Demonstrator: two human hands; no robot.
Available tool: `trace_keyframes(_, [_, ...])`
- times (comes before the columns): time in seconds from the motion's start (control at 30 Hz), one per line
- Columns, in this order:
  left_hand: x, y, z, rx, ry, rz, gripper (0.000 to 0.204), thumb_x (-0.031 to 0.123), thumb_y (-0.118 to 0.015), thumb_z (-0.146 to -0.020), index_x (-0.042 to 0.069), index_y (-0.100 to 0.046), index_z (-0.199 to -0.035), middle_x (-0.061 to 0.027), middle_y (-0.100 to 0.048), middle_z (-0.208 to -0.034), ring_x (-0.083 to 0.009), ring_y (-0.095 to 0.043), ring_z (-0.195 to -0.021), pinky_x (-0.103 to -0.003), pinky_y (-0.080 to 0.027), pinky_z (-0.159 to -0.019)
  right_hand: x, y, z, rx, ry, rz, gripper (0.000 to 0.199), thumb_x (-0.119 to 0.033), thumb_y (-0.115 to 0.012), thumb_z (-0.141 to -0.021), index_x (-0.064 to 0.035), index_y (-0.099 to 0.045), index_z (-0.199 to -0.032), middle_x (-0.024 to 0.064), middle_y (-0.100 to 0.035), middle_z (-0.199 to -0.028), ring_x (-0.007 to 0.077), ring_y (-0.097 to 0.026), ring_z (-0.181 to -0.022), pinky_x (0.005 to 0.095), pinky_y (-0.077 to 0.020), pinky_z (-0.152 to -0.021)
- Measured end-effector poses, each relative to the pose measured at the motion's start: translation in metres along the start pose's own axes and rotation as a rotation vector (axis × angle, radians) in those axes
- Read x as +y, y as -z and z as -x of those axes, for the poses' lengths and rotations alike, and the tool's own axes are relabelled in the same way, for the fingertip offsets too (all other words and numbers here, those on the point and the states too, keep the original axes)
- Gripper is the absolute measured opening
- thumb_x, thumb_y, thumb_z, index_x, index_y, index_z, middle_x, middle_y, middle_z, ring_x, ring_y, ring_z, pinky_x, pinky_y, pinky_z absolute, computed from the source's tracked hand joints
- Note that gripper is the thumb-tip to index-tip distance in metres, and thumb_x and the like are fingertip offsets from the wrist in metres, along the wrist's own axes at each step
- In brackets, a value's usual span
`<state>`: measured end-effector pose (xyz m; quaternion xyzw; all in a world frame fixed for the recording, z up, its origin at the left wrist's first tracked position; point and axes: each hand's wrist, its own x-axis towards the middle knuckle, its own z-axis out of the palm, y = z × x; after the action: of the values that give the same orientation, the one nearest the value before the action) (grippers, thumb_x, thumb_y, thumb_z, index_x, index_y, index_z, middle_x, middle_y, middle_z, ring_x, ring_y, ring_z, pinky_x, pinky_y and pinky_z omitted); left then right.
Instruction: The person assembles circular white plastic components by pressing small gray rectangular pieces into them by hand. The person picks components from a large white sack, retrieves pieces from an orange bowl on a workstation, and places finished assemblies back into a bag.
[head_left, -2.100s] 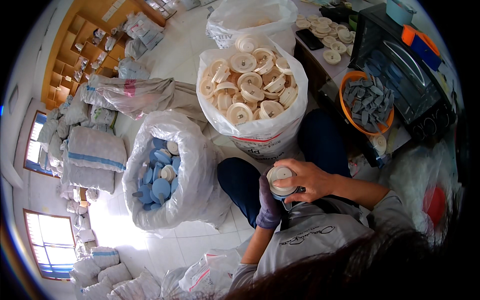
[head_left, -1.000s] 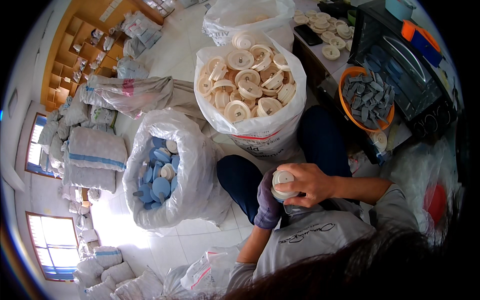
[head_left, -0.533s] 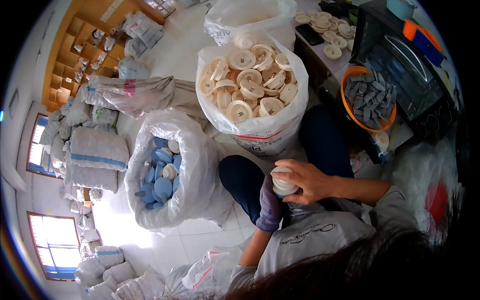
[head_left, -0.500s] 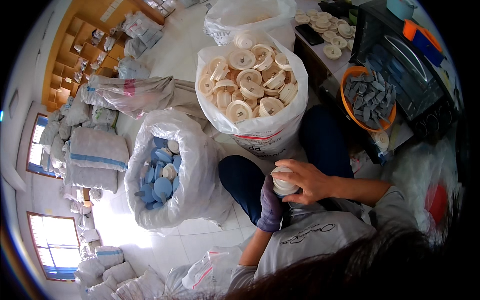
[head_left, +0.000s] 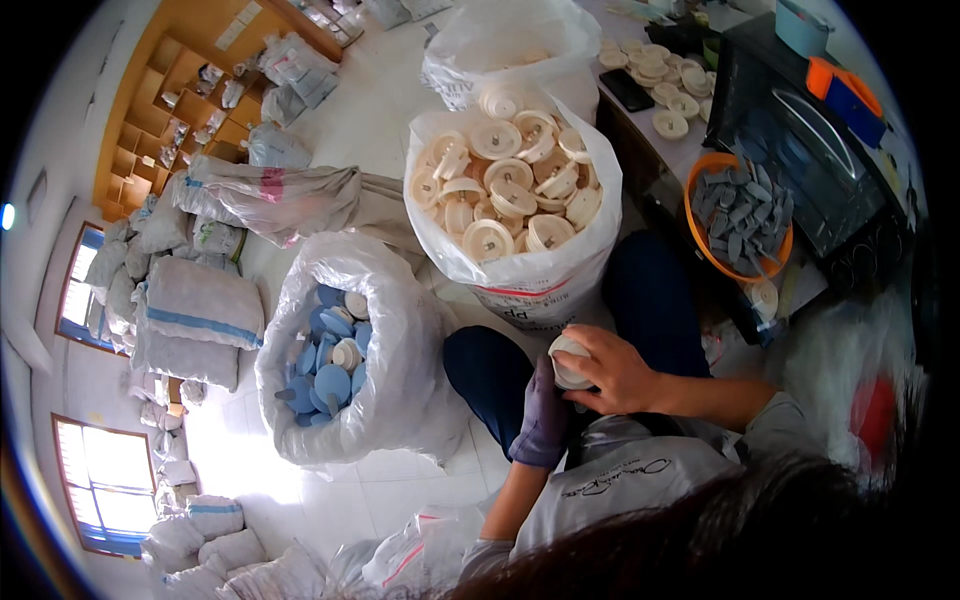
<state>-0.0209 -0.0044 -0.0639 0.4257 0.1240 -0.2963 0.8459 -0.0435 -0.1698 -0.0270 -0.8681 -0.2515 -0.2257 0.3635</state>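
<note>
Head view: the cream round plastic part (head_left: 568,368) sits above the lap, between the hands. The bare right hand (head_left: 618,374) has its grip curled around the part's right side; the gloved left hand (head_left: 543,415) stands along its left, how far closed I cannot tell.

We are seeing a black phone (head_left: 627,90) lying on a table (head_left: 640,122). We are also spotting a black oven (head_left: 810,190), a light blue tub (head_left: 802,36), a wooden shelf (head_left: 197,42) and a bright window (head_left: 108,470).

purple-grey glove (head_left: 537,442) on left hand (head_left: 543,408), grey top (head_left: 685,452) with dark script (head_left: 602,487), navy trousers (head_left: 482,365)
</note>
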Motion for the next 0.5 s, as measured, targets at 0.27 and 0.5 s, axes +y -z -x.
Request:
trace_keyframes(0.27, [0.029, -0.029, 0.024, -0.034, -0.239, -1.11, 0.06, 0.031, -0.077, -0.072, 0.0, -0.052, -0.117, -0.0167, -0.062, -0.104, -0.0245, -0.063, -0.096, -0.035, -0.05, -0.083, 0.022, 0.019, 0.001, 0.131, -0.374, -0.614, 0.04, -0.025, -0.069, -0.081, 0.0001, -0.057, -0.11, 0.0174, -0.056, -0.109, 0.0344, -0.057, -0.102, 0.0372, -0.0454, -0.09])
trace_keyframes(0.5, [-0.005, -0.019, 0.033, -0.102, -0.032, -1.284, 0.06, 0.034, -0.081, -0.066, 0.0, -0.055, -0.108, -0.0159, -0.065, -0.101, -0.0248, -0.065, -0.092, -0.035, -0.051, -0.079, 0.005, -0.023, 0.033, -0.098, -0.623, -0.369, 0.034, -0.034, -0.057, -0.091, -0.0024, -0.055, -0.079, 0.0141, -0.055, -0.083, 0.031, -0.057, -0.076, 0.0384, -0.0446, -0.069])
